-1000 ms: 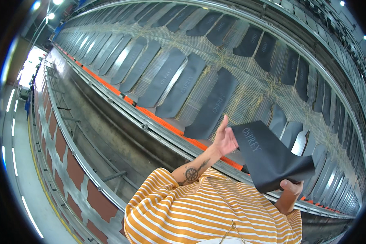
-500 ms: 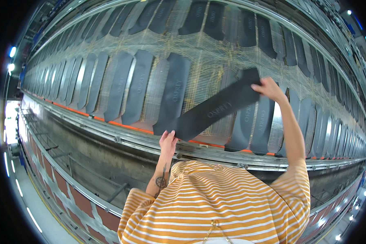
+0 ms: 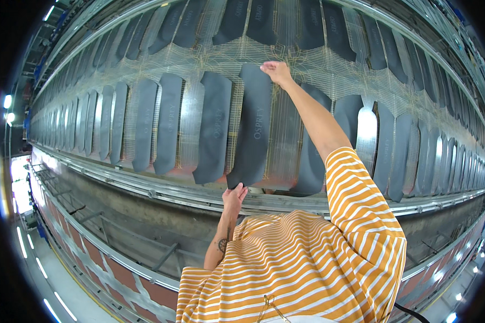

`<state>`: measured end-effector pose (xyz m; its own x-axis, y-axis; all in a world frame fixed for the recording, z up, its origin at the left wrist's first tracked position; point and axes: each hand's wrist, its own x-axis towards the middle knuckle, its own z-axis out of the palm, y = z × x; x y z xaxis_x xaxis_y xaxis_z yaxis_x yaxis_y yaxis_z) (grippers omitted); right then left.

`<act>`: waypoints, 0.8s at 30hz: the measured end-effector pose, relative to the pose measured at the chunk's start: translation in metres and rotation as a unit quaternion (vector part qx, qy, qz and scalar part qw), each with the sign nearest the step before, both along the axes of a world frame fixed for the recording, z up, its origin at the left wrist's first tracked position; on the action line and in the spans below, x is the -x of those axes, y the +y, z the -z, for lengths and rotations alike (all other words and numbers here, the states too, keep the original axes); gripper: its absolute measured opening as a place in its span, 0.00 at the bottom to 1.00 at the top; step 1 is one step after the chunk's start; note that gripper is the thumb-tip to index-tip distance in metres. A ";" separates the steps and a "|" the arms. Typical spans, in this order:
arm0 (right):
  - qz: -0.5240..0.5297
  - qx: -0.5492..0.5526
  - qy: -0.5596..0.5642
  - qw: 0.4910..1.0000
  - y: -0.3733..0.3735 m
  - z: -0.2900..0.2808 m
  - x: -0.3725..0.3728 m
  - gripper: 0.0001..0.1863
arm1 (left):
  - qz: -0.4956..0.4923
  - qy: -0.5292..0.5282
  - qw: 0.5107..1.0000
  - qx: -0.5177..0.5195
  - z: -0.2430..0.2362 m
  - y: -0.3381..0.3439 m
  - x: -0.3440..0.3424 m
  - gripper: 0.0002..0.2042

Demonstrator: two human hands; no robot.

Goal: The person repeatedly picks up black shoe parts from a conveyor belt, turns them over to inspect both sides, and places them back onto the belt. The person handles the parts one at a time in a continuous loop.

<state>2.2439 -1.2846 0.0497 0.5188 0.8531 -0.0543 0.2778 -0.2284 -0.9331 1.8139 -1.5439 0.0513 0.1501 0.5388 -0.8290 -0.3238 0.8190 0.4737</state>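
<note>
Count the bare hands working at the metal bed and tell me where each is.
2. The left hand is at the near end of a dark panel; the right hand is at its far right corner. Neither is hidden.

From my remote place I see one long bench point(image 3: 328, 67), which is curved by the lens and runs from the left side to the right side. Its surface is grey, with a net of thin pale-yellow lines, and a metal rail point(image 3: 145, 187) follows its near edge. Directly on it lie flat dark panels in two rows: the far row point(image 3: 234, 21) and the near row point(image 3: 214, 126). In the near row, one dark panel point(image 3: 251, 124) lies near the middle; I cannot tell if it is fully flat.
</note>
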 end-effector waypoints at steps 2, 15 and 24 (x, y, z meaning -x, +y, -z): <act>0.002 0.007 0.122 0.993 -0.016 -0.009 0.000 0.23 | 0.007 0.000 1.000 0.006 0.012 0.001 -0.002 0.09; 0.225 0.305 0.002 0.925 -0.486 0.007 0.112 0.28 | 0.390 0.045 0.884 -0.254 0.026 -0.050 -0.039 0.18; 0.315 0.248 -0.056 0.914 -0.510 0.046 0.121 0.26 | 0.454 0.146 0.643 -0.599 0.052 -0.099 -0.134 0.14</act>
<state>2.1224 -1.7948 0.0041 0.9249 0.2674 -0.2704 0.0322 -0.7636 -0.6449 1.9482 -1.6426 -0.0008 0.7864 0.6167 0.0356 0.2759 -0.4022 0.8730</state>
